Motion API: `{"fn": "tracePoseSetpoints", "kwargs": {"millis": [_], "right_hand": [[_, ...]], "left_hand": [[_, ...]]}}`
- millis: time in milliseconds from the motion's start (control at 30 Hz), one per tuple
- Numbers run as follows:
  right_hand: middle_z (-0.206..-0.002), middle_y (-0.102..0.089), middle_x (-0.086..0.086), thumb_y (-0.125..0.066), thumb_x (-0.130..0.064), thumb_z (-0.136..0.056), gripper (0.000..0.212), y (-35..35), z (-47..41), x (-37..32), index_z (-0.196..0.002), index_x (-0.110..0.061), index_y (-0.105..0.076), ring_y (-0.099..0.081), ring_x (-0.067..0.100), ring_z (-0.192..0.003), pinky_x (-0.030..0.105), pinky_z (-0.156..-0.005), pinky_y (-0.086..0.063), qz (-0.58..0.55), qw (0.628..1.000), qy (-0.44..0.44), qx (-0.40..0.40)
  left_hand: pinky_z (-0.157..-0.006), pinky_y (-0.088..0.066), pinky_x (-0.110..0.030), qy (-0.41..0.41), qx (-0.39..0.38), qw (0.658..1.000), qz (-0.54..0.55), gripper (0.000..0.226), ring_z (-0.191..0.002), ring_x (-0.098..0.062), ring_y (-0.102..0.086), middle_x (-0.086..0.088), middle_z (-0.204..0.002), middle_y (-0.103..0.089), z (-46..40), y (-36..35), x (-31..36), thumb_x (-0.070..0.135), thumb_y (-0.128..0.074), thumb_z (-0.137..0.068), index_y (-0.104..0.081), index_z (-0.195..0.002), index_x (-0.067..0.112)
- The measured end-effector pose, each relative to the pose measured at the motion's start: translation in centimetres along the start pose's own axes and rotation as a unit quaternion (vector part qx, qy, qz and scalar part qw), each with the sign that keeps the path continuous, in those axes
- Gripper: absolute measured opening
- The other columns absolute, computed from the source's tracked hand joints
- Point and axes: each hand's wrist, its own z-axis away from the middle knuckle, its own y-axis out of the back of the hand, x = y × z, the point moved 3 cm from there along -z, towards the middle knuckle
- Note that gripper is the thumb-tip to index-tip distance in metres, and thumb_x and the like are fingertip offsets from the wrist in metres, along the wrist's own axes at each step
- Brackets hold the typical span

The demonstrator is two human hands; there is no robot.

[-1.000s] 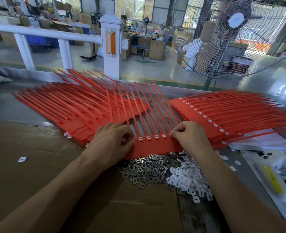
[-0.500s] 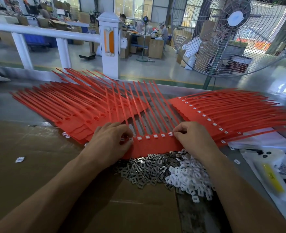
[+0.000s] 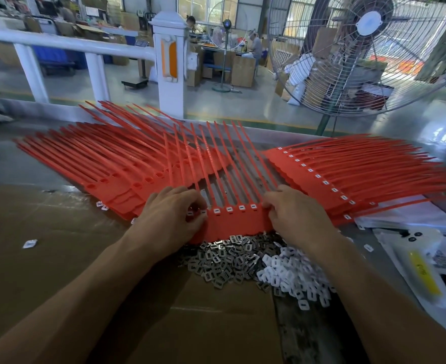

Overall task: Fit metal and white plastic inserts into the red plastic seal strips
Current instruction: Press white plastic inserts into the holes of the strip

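Your left hand (image 3: 172, 216) has its fingers curled down on the left end of the red seal strip (image 3: 236, 223), pinching at a socket there, likely so an insert goes in straight. Your right hand (image 3: 295, 214) pinches the strip's right end, which keeps it from sliding. Between your fingertips, four white plastic inserts (image 3: 233, 208) already sit in their holes. Just behind your wrists lie the metal inserts (image 3: 224, 261) and the loose white inserts (image 3: 292, 279), close for quick grabbing. Beyond your left fingers waits a pile of empty strips (image 3: 116, 166); beyond your right fingers rests a pile of filled strips (image 3: 347, 172).
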Motion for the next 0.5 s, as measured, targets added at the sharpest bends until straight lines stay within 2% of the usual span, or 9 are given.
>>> {"fn": "tracePoseSetpoints", "kwargs": {"millis": [133, 200, 267, 300, 433, 500], "right_hand": [[-0.114, -0.063, -0.005, -0.050, -0.017, -0.104, 0.030, 0.0, 0.1, 1.4, -0.120, -0.028, -0.073, -0.061, 0.016, -0.107, 0.034, -0.092, -0.048, -0.103, 0.994, -0.024, -0.026], [-0.117, -0.064, -0.014, -0.053, -0.020, -0.105, 0.028, 0.0, 0.5, 2.4, -0.120, -0.032, -0.073, -0.061, 0.006, -0.105, 0.022, -0.087, -0.044, -0.179, 0.983, -0.035, -0.033], [-0.110, -0.066, -0.024, -0.059, -0.023, -0.104, 0.024, 0.3, 1.1, 3.4, -0.116, -0.037, -0.074, -0.060, -0.010, -0.097, 0.009, -0.077, -0.039, -0.224, 0.973, -0.036, -0.032], [-0.105, -0.066, -0.026, -0.064, -0.024, -0.101, 0.020, 0.4, 1.2, 3.9, -0.111, -0.039, -0.074, -0.059, -0.013, -0.094, 0.008, -0.074, -0.038, -0.228, 0.973, -0.034, -0.028], [-0.084, -0.073, -0.020, -0.077, -0.032, -0.091, 0.012, 1.1, 1.5, 5.6, -0.082, -0.039, -0.075, -0.066, -0.006, -0.080, 0.023, -0.072, -0.046, -0.227, 0.972, -0.050, -0.040], [-0.078, -0.072, -0.022, -0.081, -0.036, -0.087, 0.013, 1.3, 1.7, 5.8, -0.077, -0.040, -0.075, -0.066, -0.006, -0.072, 0.025, -0.069, -0.046, -0.232, 0.969, -0.051, -0.063]], "left_hand": [[-0.105, -0.033, -0.036, -0.001, 0.003, 1.000, 0.000, 0.021, -0.115, -0.008, -0.047, 0.020, -0.115, -0.057, 0.0, 0.1, 0.2, 0.047, -0.060, -0.096, -0.063, -0.114, 0.038], [-0.106, -0.034, -0.036, 0.002, -0.001, 1.000, 0.001, 0.021, -0.114, -0.007, -0.047, 0.019, -0.115, -0.057, 0.0, 0.0, 0.2, 0.047, -0.060, -0.096, -0.063, -0.114, 0.038], [-0.105, -0.034, -0.036, 0.003, -0.002, 1.000, 0.001, 0.021, -0.113, -0.007, -0.048, 0.020, -0.115, -0.057, 0.0, 0.0, 0.1, 0.048, -0.060, -0.095, -0.063, -0.114, 0.038], [-0.105, -0.034, -0.036, 0.003, -0.002, 1.000, 0.002, 0.021, -0.113, -0.007, -0.048, 0.020, -0.115, -0.057, -0.1, 0.0, 0.1, 0.048, -0.060, -0.096, -0.063, -0.114, 0.038], [-0.104, -0.034, -0.036, 0.004, 0.000, 1.000, 0.004, 0.021, -0.112, -0.007, -0.048, 0.020, -0.114, -0.057, 0.0, -0.1, 0.1, 0.048, -0.060, -0.095, -0.063, -0.114, 0.039], [-0.105, -0.035, -0.037, 0.004, 0.001, 1.000, 0.007, 0.021, -0.112, -0.008, -0.048, 0.019, -0.114, -0.058, 0.0, -0.1, 0.1, 0.047, -0.061, -0.095, -0.064, -0.113, 0.038]]}}
